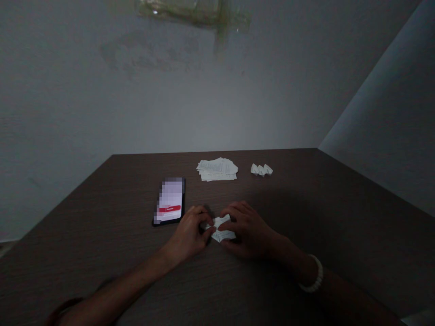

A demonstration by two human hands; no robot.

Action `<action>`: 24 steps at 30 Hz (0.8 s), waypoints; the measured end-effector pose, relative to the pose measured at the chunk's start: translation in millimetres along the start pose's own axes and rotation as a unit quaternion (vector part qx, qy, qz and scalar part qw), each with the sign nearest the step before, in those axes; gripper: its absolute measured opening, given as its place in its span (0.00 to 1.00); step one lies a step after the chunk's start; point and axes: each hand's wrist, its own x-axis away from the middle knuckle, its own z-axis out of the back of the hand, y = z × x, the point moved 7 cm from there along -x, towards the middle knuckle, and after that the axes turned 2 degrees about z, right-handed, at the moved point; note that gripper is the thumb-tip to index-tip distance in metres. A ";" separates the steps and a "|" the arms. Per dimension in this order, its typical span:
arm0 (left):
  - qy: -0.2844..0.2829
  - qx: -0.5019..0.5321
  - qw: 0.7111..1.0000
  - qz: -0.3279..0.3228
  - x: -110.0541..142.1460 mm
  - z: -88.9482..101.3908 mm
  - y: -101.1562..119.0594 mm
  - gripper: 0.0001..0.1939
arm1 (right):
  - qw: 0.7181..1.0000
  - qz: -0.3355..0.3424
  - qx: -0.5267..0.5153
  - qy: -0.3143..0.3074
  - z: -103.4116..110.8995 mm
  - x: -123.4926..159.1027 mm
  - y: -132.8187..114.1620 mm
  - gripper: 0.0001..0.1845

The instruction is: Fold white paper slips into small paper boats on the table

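A small folded piece of white printed paper (224, 234) lies on the brown table, with both hands on it. At its left end, the thumb and fingers of my left hand (193, 229) close on the edge. My right hand (249, 231) grips the right side, with fingers curved over the top and the thumb along the near edge. Parts of the paper are hidden under the fingers. Beyond the hands sits a loose stack of printed paper slips (218, 170). To the right of that stack stand several small folded paper pieces (261, 170) in a row.
A phone (171, 201) with its screen lit lies left of the hands. The wood-grain table (112, 203) meets a grey wall (210, 104) at the back, and another wall slants along the right. A pale bracelet (317, 274) circles the right wrist.
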 end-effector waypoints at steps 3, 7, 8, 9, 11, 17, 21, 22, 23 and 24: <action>-0.005 -0.001 1.000 0.001 0.0 -0.9 -0.2 0.02 | 0.999 0.047 0.006 0.003 1.3 2.4 -5.0 0.10; -0.006 0.005 1.000 0.000 0.0 -1.2 0.8 0.02 | 0.997 0.064 -0.022 -0.030 -2.9 3.5 -9.5 0.12; -0.005 0.008 1.000 0.000 0.0 -0.9 1.1 0.02 | 0.997 0.061 -0.023 -0.037 -3.8 3.4 -9.9 0.12; -0.003 0.010 1.000 0.001 0.0 -0.6 1.4 0.02 | 0.997 0.060 -0.022 -0.042 -4.4 3.3 -10.4 0.12; -0.001 0.012 1.000 0.003 0.1 0.0 2.0 0.01 | 0.997 0.061 -0.012 -0.045 -5.0 3.1 -11.1 0.12; -0.005 0.003 1.000 0.002 -0.4 -0.4 3.7 0.02 | 0.986 0.134 0.062 -0.073 -11.1 5.0 -17.8 0.12; 0.005 0.004 1.000 0.001 -0.6 0.0 2.8 0.02 | 0.982 0.150 0.068 -0.088 -12.6 5.5 -21.2 0.11; 0.008 0.005 1.000 0.000 -0.6 0.1 2.6 0.02 | 0.984 0.146 0.057 -0.086 -11.6 5.5 -22.0 0.11; 0.006 0.006 1.000 -0.001 -0.5 -0.2 2.3 0.01 | 0.986 0.140 0.044 -0.082 -10.2 5.3 -22.7 0.10; 0.003 0.006 1.000 0.000 -0.4 -0.8 1.9 0.01 | 0.988 0.131 0.029 -0.076 -8.5 5.0 -22.8 0.09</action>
